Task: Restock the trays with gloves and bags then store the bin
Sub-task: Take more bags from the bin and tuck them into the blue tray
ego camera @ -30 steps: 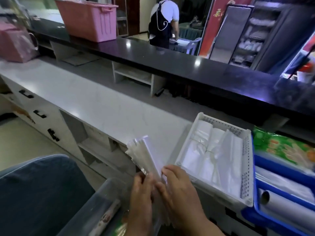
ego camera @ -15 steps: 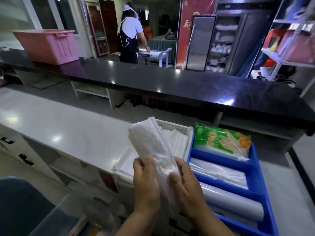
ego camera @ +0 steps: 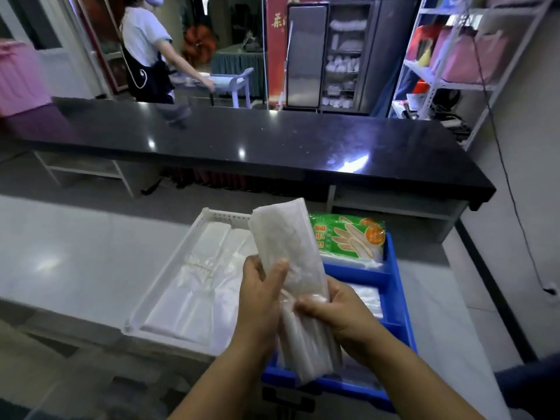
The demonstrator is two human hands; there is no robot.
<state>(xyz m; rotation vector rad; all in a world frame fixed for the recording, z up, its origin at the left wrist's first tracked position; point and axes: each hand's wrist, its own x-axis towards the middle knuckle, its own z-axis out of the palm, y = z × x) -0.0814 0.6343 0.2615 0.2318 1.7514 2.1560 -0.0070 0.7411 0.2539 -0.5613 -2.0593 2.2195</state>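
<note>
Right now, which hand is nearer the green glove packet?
Right. The right hand grips the bag bundle over the blue tray holding the green glove packet; the left hand grips its other side, toward the white tray.

Single head-worn wide-angle view, facing forward and down. Left hand, right hand and bag bundle close, lower centre. White surface mid-frame, black counter farther off. Frame edges bowed.

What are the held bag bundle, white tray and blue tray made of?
Bag bundle: probably thin plastic film, translucent, glossy, crinkled. White tray: rigid moulded plastic, matte, perforated far wall. Blue tray: rigid plastic too, smooth, slight sheen.
</note>
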